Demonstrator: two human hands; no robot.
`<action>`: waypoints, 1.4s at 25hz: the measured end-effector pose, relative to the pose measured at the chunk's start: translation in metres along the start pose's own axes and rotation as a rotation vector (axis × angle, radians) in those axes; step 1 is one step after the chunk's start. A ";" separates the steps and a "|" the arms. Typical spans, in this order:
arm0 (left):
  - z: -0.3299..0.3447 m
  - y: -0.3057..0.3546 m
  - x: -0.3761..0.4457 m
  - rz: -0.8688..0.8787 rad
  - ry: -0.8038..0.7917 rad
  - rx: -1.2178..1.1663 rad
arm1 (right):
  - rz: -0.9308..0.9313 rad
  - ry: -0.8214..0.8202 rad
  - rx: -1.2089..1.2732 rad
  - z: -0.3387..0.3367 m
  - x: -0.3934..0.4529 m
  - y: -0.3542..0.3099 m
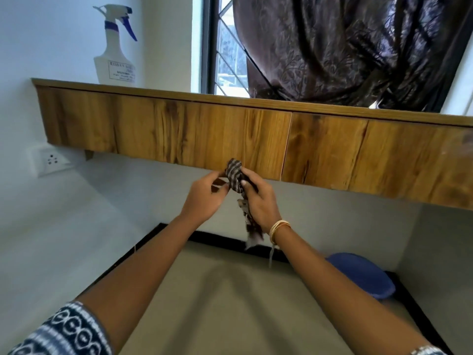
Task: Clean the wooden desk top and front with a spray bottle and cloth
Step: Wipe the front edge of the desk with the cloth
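The wooden desk (194, 131) is wall-mounted and seen from below, its grained front panel running across the view. A white spray bottle (115, 47) with a blue trigger stands on the desk top at the far left. A striped brown-and-white cloth (235, 175) is bunched just below the desk's front edge, its tail hanging down. My right hand (258, 201) grips the cloth, thumb pressed on it. My left hand (204, 198) pinches the cloth's left side with its fingertips.
A dark patterned curtain (353, 47) hangs over the window (222, 47) behind the desk. A white wall socket (50, 160) sits under the desk's left end. A blue round object (363, 274) lies on the floor at the right, by the black skirting.
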State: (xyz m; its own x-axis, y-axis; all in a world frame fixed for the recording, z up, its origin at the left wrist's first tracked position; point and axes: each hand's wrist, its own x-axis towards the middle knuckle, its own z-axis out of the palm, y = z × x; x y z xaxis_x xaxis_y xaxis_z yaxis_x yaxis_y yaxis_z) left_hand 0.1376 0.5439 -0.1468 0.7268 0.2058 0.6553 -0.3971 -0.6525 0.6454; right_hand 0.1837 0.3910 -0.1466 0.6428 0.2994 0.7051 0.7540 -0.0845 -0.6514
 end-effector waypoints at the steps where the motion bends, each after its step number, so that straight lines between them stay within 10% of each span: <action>1: 0.000 0.000 -0.008 -0.157 -0.023 -0.121 | 0.178 -0.023 0.235 0.010 -0.007 -0.005; 4: 0.000 -0.004 -0.027 -0.577 -0.084 -0.484 | 0.627 -0.060 0.812 0.031 -0.020 -0.001; 8: 0.004 -0.043 -0.041 -0.653 -0.173 -0.575 | 0.951 -0.171 1.079 0.058 -0.030 0.029; 15: 0.036 -0.145 -0.089 -0.961 -0.092 -0.696 | 1.143 -0.078 1.054 0.143 -0.043 0.107; 21: 0.021 -0.168 -0.087 -0.954 0.006 -0.354 | 1.278 -0.164 1.037 0.176 -0.033 0.114; 26: -0.020 -0.130 -0.096 -0.795 0.108 0.124 | 1.377 -0.124 1.113 0.187 -0.030 0.059; 35: -0.185 0.073 -0.003 -0.804 0.162 0.114 | 1.436 -0.096 1.180 0.119 0.086 -0.182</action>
State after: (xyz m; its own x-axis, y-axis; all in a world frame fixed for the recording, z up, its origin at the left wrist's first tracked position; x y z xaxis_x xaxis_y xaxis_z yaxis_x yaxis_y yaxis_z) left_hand 0.0026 0.6307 -0.0288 0.6716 0.7380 0.0652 0.2749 -0.3299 0.9031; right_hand 0.0856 0.5451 -0.0005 0.5819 0.6553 -0.4817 -0.7909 0.3182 -0.5227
